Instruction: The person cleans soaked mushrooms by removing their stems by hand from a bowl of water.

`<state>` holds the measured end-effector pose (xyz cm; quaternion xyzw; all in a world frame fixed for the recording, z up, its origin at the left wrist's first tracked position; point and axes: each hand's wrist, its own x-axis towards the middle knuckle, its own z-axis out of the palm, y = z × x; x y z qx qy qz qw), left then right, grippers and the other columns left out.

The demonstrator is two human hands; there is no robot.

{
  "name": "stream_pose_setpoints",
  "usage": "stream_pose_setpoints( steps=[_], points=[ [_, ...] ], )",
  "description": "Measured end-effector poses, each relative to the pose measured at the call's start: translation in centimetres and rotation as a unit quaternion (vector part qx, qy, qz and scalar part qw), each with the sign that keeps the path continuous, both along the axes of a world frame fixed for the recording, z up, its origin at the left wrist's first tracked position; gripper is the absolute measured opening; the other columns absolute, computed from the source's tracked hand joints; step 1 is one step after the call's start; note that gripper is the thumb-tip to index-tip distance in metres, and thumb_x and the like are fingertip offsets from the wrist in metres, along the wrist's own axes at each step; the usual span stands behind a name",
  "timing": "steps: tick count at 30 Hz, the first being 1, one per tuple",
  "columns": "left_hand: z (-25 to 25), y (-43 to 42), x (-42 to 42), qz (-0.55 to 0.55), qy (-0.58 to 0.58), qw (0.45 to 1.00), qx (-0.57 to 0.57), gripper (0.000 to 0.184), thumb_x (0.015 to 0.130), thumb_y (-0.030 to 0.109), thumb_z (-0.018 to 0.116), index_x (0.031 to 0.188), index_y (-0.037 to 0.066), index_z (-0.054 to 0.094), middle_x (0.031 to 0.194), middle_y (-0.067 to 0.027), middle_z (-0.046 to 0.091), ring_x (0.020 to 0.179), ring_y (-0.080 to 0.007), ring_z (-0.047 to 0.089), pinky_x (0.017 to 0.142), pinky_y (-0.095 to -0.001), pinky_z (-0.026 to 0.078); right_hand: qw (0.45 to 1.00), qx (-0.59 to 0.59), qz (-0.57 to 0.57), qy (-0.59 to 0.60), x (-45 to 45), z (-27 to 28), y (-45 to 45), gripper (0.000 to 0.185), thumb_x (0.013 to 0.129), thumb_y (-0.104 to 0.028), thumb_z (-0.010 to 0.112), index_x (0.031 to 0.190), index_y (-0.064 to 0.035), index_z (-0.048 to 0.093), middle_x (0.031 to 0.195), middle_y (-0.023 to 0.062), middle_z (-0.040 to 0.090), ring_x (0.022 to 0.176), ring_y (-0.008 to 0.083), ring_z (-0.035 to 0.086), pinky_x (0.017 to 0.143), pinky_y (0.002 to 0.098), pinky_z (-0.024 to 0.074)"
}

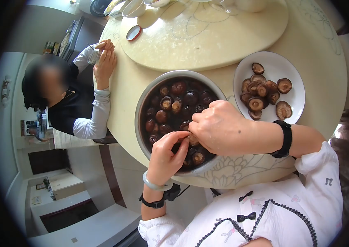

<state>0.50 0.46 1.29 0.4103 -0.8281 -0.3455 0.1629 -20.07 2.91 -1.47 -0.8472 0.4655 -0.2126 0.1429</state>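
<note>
Over a round metal basin (140, 123) of dark liquid and floating shiitake mushrooms (166, 103), my two hands meet at one mushroom (192, 139). My left hand (169, 153) pinches it between thumb and fingertips. My right hand (215, 126) is closed with its fingers curled against the same mushroom, which is mostly hidden behind them. Right of the basin stands a white plate (294, 78) with a pile of brown shiitake mushrooms (261, 90), some lying gills up.
The cream round table (121, 111) carries a raised turntable (207, 45) at the back. A red-rimmed lid (133, 33) and a white bowl (134, 8) rest there. Another person (75, 94) sits at the left, hands together on the table edge.
</note>
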Motion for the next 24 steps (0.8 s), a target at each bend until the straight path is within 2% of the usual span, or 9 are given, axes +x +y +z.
stream_pose_setpoints(
  steps=[3, 9, 15, 18, 20, 24],
  points=[
    [0.0, 0.1, -0.1, 0.012, -0.018, 0.999, 0.032, 0.015, 0.088, 0.002, 0.069, 0.102, -0.003, 0.067, 0.089, -0.0173, 0.07, 0.076, -0.0283, 0.068, 0.07, -0.0326, 0.054, 1.0, -0.011, 0.011, -0.009, -0.2, -0.1, 0.1, 0.014, 0.083, -0.02, 0.065, 0.075, -0.0083, 0.065, 0.072, 0.007, 0.065, 0.072, 0.0244, 0.069, 0.068, 0.0369, 0.0505],
    [-0.2, -0.3, -0.2, -0.022, -0.045, 0.999, -0.022, 0.01, 0.089, 0.004, 0.069, 0.096, -0.001, 0.066, 0.087, -0.017, 0.069, 0.076, -0.0313, 0.068, 0.069, -0.034, 0.054, 0.999, 0.025, 0.025, 0.009, -0.2, 0.2, 0.1, 0.012, 0.083, -0.02, 0.065, 0.078, -0.0085, 0.065, 0.074, 0.0068, 0.067, 0.073, 0.0236, 0.07, 0.069, 0.0365, 0.0507],
    [-0.6, -0.3, -0.2, -0.023, -0.034, 0.999, -0.01, 0.015, 0.082, -0.001, 0.068, 0.096, 0.0, 0.065, 0.088, -0.0155, 0.07, 0.078, -0.0315, 0.068, 0.07, -0.0346, 0.055, 1.0, 0.019, 0.024, 0.005, -0.2, 0.2, 0.1, 0.012, 0.082, -0.02, 0.066, 0.077, -0.0087, 0.065, 0.075, 0.0069, 0.068, 0.074, 0.0229, 0.07, 0.07, 0.0351, 0.0514],
    [-0.7, -0.3, -0.1, -0.039, -0.046, 0.997, -0.05, 0.02, 0.078, -0.002, 0.067, 0.098, 0.0, 0.065, 0.088, -0.0157, 0.07, 0.079, -0.0321, 0.068, 0.072, -0.0351, 0.055, 0.998, 0.023, 0.037, 0.041, -0.1, 0.3, 0.0, 0.012, 0.081, -0.02, 0.067, 0.078, -0.0085, 0.066, 0.073, 0.0066, 0.068, 0.073, 0.023, 0.071, 0.069, 0.0352, 0.0514],
    [-0.6, -0.3, -0.4, -0.039, -0.034, 0.998, -0.037, 0.019, 0.08, 0.001, 0.07, 0.099, 0.001, 0.066, 0.089, -0.0163, 0.07, 0.079, -0.0327, 0.068, 0.073, -0.0354, 0.055, 0.995, 0.055, 0.043, 0.073, -0.1, 0.4, -0.1, 0.014, 0.08, -0.022, 0.068, 0.078, -0.0084, 0.067, 0.072, 0.0062, 0.068, 0.072, 0.023, 0.07, 0.068, 0.0357, 0.0514],
    [-0.9, -0.3, -0.4, -0.048, -0.018, 0.999, 0.008, 0.021, 0.082, 0.005, 0.073, 0.101, 0.0, 0.067, 0.089, -0.0169, 0.069, 0.08, -0.0334, 0.067, 0.073, -0.0359, 0.054, 0.998, 0.026, 0.023, 0.058, -0.1, 0.3, 0.1, 0.013, 0.079, -0.021, 0.069, 0.078, -0.008, 0.066, 0.071, 0.0067, 0.068, 0.071, 0.0233, 0.07, 0.066, 0.0358, 0.0514]
  ],
)
